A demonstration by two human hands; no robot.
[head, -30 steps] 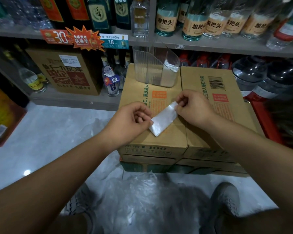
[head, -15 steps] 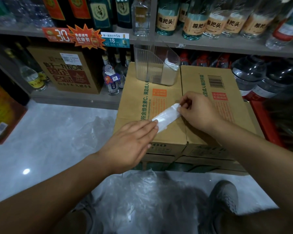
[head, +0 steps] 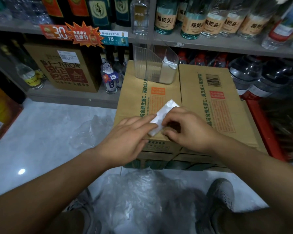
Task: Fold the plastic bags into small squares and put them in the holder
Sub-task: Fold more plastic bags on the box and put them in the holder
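Bag (head: 167, 109), folded to a narrow white crinkled strip, lies slantwise near the front edge of the box (head: 135, 92); left grip (head: 125, 137) presses it with straight fingers, right grip (head: 188, 130) pinches its near end.

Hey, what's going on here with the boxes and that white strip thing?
A person is folding a plastic bag on top of two cardboard boxes. The folded plastic bag is down to a narrow white strip on the left box. The left hand presses it with straight fingers while the right hand pinches its near end. The clear holder stands at the back of that box with what look like folded bags inside. Loose plastic bags lie on the floor.
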